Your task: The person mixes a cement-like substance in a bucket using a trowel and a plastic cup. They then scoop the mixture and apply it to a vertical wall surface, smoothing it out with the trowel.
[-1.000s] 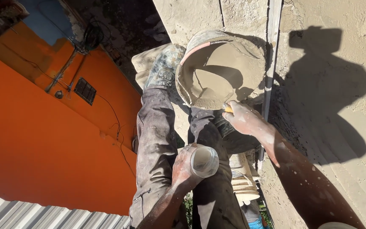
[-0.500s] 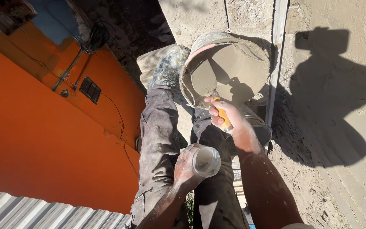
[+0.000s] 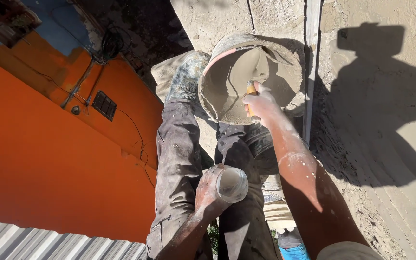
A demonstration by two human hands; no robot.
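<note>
- Right hand wraps a yellow-handled trowel inside the mortar-caked bucket, propped by the boot.
- Left hand grips a clear plastic cup.
- Better to scrape along the bucket's wall, keeping the cup level.

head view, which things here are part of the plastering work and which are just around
In use: bucket of wet mortar; yellow-handled tool gripped by right hand; clear plastic cup held in left hand.

Just around: orange wall; corrugated sheet; metal rail.
</note>
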